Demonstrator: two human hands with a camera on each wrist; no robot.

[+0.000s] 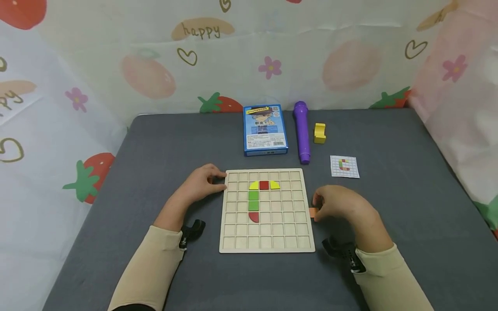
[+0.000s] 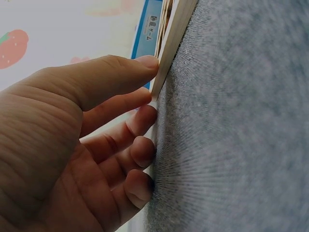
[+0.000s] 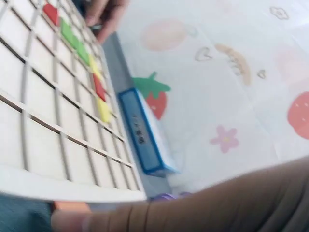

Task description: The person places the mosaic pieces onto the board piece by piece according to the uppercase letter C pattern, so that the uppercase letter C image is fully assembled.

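Observation:
A light wooden grid board [image 1: 268,244] lies on the grey table. On it sit two yellow quarter-round pieces [image 1: 274,185], a red square [image 1: 264,185] between them, two green squares [image 1: 253,201] stacked in a column and a red quarter-round piece [image 1: 254,217] below. My left hand [image 1: 200,181] touches the board's left edge with thumb and index fingertip, set apart along it; its other fingers are loosely bent. At the right edge, my right hand [image 1: 340,201] pinches an orange block [image 1: 313,212] right beside the rim. Only part of that block shows, also in the right wrist view.
Behind the board stand a blue box [image 1: 266,129], a purple microphone [image 1: 301,131] and a yellow notched block [image 1: 320,133]. A small grid card with a coloured pattern [image 1: 345,166] lies above the right hand. Printed cloth hangs at the back and sides.

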